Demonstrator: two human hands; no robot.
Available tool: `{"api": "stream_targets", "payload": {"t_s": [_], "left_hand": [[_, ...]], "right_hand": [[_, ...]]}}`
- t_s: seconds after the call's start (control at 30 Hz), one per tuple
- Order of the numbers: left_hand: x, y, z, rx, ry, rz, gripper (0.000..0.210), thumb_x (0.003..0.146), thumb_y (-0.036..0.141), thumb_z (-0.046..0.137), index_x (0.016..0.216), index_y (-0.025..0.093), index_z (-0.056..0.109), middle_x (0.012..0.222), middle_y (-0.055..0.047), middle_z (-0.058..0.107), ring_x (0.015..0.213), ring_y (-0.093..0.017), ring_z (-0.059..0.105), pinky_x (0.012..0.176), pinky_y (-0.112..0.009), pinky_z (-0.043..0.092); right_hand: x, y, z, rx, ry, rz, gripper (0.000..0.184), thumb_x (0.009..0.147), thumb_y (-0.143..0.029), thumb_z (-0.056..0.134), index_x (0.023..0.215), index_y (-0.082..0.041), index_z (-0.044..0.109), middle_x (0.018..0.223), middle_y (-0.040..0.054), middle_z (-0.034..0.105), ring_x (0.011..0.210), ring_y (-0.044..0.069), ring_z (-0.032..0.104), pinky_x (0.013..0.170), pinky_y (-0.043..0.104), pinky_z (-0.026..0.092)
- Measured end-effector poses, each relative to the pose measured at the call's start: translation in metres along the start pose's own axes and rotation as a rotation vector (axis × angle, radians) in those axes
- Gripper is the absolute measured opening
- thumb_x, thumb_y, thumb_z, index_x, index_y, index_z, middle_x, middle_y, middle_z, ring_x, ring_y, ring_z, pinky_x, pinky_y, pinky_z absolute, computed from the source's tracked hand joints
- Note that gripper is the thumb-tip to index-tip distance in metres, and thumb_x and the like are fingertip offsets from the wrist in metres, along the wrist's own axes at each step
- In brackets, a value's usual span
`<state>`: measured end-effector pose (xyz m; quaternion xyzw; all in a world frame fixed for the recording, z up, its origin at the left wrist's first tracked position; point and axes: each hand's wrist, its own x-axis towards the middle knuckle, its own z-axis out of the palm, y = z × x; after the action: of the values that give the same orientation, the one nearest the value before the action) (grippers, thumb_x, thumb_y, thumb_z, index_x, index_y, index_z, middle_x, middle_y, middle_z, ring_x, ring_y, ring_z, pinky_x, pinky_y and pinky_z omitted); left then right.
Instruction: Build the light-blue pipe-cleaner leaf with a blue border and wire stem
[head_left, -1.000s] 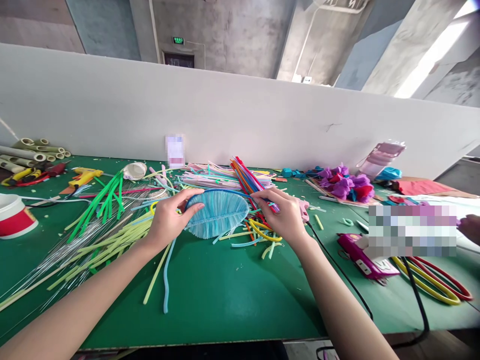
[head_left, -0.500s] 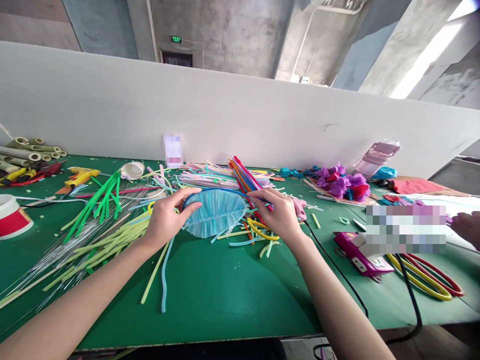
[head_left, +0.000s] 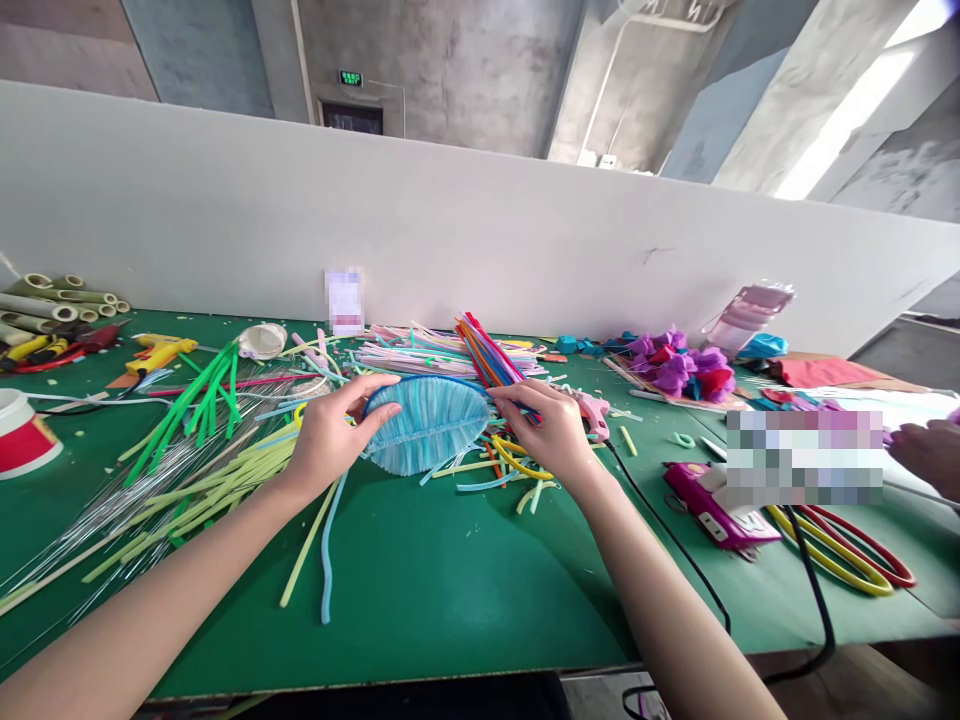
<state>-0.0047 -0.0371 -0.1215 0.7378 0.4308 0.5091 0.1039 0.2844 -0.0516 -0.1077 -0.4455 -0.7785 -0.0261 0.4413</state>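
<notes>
Between my hands is a light-blue, leaf-shaped fuzzy piece [head_left: 431, 425] with a raised midrib, apparently made of chenille stems. A dark-blue strip runs along its upper edge. My left hand [head_left: 341, 425] grips the left end, thumb on the front face. At the right tip, my right hand [head_left: 544, 420] has its thumb and forefinger pinched together, apparently on the end of the dark-blue strip; the fingertips partly hide it. Just behind the piece lies a bundle of red, orange, blue and purple stems [head_left: 484, 345].
Yellow-green stems [head_left: 225, 475], green stems [head_left: 214, 405] and thin wires [head_left: 97, 530] spread on the left. A yellow glue gun [head_left: 161, 350] and paper cup [head_left: 26, 435] lie farther left. On the right are a magenta power strip [head_left: 712, 505], black cable [head_left: 817, 580] and another person's hand [head_left: 926, 455].
The view has shifted very slightly. Both hands keep nearly the same hold on the blue leaf-shaped piece.
</notes>
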Motion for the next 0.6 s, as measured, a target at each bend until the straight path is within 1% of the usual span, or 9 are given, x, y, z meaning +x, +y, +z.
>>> {"api": "stream_targets", "payload": {"t_s": [0.13, 0.2, 0.33, 0.4, 0.5, 0.6], "left_hand": [[0.000, -0.001, 0.000, -0.004, -0.003, -0.007, 0.037, 0.087, 0.048, 0.069, 0.113, 0.023, 0.073, 0.102, -0.006, 0.076, 0.077, -0.018, 0.068, 0.071, -0.026, 0.054], [0.000, -0.002, 0.000, -0.005, 0.001, -0.015, 0.037, 0.086, 0.048, 0.070, 0.113, 0.023, 0.073, 0.102, -0.006, 0.076, 0.077, -0.018, 0.069, 0.071, -0.026, 0.054], [0.002, -0.004, 0.001, -0.009, 0.012, -0.046, 0.038, 0.085, 0.049, 0.071, 0.113, 0.023, 0.073, 0.102, -0.006, 0.075, 0.082, -0.020, 0.069, 0.072, -0.027, 0.054], [0.002, -0.007, 0.001, -0.022, 0.016, -0.073, 0.040, 0.084, 0.049, 0.072, 0.114, 0.022, 0.073, 0.099, -0.006, 0.075, 0.082, -0.020, 0.069, 0.071, -0.027, 0.053], [0.003, -0.010, 0.001, -0.042, 0.015, -0.109, 0.043, 0.082, 0.050, 0.072, 0.114, 0.021, 0.072, 0.092, -0.005, 0.073, 0.076, -0.019, 0.067, 0.068, -0.027, 0.053], [0.003, -0.011, 0.001, -0.043, 0.013, -0.111, 0.043, 0.082, 0.050, 0.072, 0.113, 0.021, 0.072, 0.090, -0.005, 0.072, 0.073, -0.018, 0.065, 0.069, -0.027, 0.053]], "right_hand": [[-0.001, -0.001, 0.001, 0.003, -0.007, 0.026, 0.022, 0.096, -0.025, 0.055, 0.107, -0.025, 0.075, 0.097, 0.0043, 0.077, 0.079, 0.017, 0.071, 0.072, 0.029, 0.054], [-0.002, 0.001, 0.001, 0.014, 0.004, 0.058, 0.022, 0.095, -0.026, 0.056, 0.108, -0.025, 0.074, 0.094, 0.0030, 0.078, 0.078, 0.017, 0.072, 0.072, 0.029, 0.054], [-0.004, 0.005, 0.003, 0.021, 0.022, 0.110, 0.017, 0.093, -0.029, 0.059, 0.101, -0.024, 0.073, 0.086, 0.0015, 0.078, 0.070, 0.017, 0.071, 0.067, 0.028, 0.054], [-0.004, 0.006, 0.004, 0.016, 0.010, 0.111, 0.017, 0.093, -0.029, 0.059, 0.099, -0.024, 0.074, 0.089, 0.0022, 0.079, 0.072, 0.017, 0.072, 0.068, 0.029, 0.054], [-0.004, 0.005, 0.006, 0.018, -0.014, 0.103, 0.018, 0.092, -0.027, 0.058, 0.100, -0.024, 0.074, 0.093, 0.0026, 0.079, 0.073, 0.017, 0.072, 0.070, 0.029, 0.055], [-0.004, 0.006, 0.008, 0.029, -0.023, 0.099, 0.019, 0.093, -0.027, 0.058, 0.101, -0.023, 0.074, 0.094, 0.0027, 0.079, 0.074, 0.017, 0.072, 0.071, 0.029, 0.055]]}}
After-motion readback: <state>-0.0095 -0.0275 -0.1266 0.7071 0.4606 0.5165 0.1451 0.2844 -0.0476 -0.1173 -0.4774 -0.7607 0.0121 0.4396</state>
